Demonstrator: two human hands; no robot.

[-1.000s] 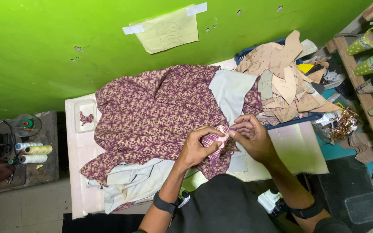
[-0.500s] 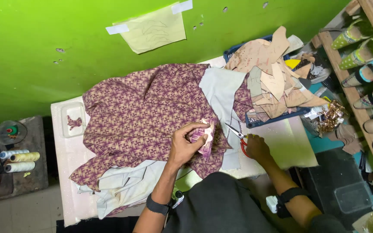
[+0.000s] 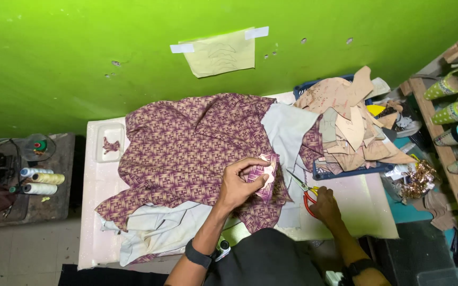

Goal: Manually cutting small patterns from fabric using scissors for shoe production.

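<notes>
Bright green wall (image 3: 80,47) behind, with a pale paper pattern (image 3: 219,53) taped up on it; below, a white worktable (image 3: 94,212) nearly buried under a spread of maroon woven-print fabric (image 3: 186,148) backed with pale grey lining (image 3: 287,132). Left hand (image 3: 239,185) raised just above the spread, fingers curled and pinching a small cut piece of the same print (image 3: 265,175), folded over on itself with its pale backing showing at the edge. Right hand (image 3: 324,205) down on the table near the front edge, fingers closing around the red and yellow handles of scissors (image 3: 302,189) lying with blades pointing toward the cloth; whether fully gripped or only touched, hard to tell. Judged light and limp, that small piece: likely to droop and slip unless pinched near a folded edge, where the two layers give some stiffness. Probably prone to fraying at cut margins, so best held back from the raw edge. Farther right, a blue tray (image 3: 345,172) heaped with tan card templates (image 3: 351,122); beyond it, a wooden rack of shoes (image 3: 454,114). Far left, thread spools (image 3: 41,180) on a dark side stand, and a small clear dish (image 3: 109,142) at the table's corner.
</notes>
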